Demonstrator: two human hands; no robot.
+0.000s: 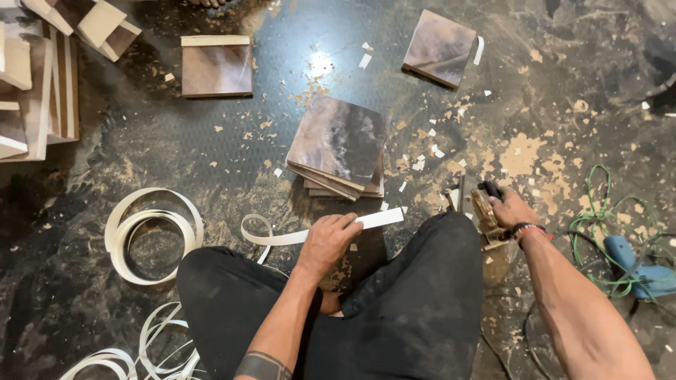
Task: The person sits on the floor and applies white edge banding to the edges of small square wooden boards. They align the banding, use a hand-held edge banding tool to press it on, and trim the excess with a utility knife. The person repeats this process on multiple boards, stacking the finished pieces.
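Left hand pinches white edging strip — right hand well apart

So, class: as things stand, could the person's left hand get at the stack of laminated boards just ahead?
Probably yes: the left hand, holding the white edging strip, sits just short of the stack of boards, with only bare floor between.

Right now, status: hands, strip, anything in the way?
Left hand pinching white edge-banding strip flat across the lap. Right hand gripping a small wooden-bodied tool on the floor. Stack of square laminate boards just ahead, apart from the strip.
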